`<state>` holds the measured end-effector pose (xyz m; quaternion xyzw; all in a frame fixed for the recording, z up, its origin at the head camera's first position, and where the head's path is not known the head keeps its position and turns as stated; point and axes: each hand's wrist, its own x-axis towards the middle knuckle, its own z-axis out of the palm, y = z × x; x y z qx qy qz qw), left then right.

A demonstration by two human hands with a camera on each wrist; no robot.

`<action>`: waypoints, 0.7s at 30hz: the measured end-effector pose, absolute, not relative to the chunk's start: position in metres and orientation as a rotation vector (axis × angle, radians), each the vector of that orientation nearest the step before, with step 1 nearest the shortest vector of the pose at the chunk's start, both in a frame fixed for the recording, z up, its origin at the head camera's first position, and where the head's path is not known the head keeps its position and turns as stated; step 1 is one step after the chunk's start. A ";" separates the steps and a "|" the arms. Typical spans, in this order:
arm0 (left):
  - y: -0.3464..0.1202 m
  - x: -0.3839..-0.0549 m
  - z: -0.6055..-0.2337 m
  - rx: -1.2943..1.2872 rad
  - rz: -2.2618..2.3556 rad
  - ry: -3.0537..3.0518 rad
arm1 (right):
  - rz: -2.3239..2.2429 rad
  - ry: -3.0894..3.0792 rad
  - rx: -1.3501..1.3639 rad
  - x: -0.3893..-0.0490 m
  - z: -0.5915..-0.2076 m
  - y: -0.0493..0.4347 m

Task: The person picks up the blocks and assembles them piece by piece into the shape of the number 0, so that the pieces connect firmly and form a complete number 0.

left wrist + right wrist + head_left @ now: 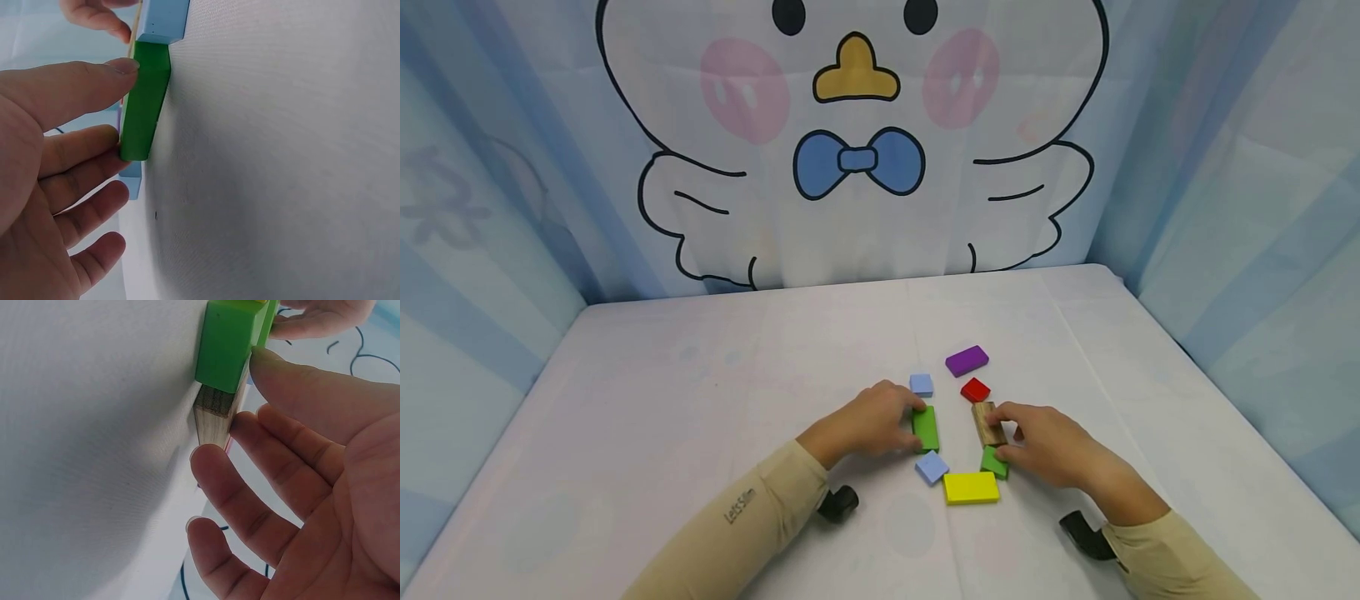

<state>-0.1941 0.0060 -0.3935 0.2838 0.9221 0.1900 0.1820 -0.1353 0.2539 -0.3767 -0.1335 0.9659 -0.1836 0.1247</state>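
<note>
White cloth-covered table (737,367) before cartoon-print backdrop (857,233). Step in hand, apparently: edge alignment. Left hand (877,421): pinching smooth, oblong green block (928,430) lengthwise, between square-faced blue blocks (921,384). Right hand (1054,443): touching grained wooden block (981,425) and small green block (992,465); whether gripping, cannot tell. Next, probably: apply light, level pressure.

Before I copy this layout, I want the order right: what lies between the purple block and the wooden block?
The red block lies between the purple block and wooden block, in the head view.
</note>
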 end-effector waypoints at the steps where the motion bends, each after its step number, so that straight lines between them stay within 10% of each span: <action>1: 0.006 -0.194 -0.393 0.798 0.535 2.603 | -0.534 2.815 -0.389 -0.135 -0.377 0.254; 21: 0.006 -0.195 -0.393 0.791 0.541 2.587 | -0.530 2.809 -0.372 -0.135 -0.377 0.253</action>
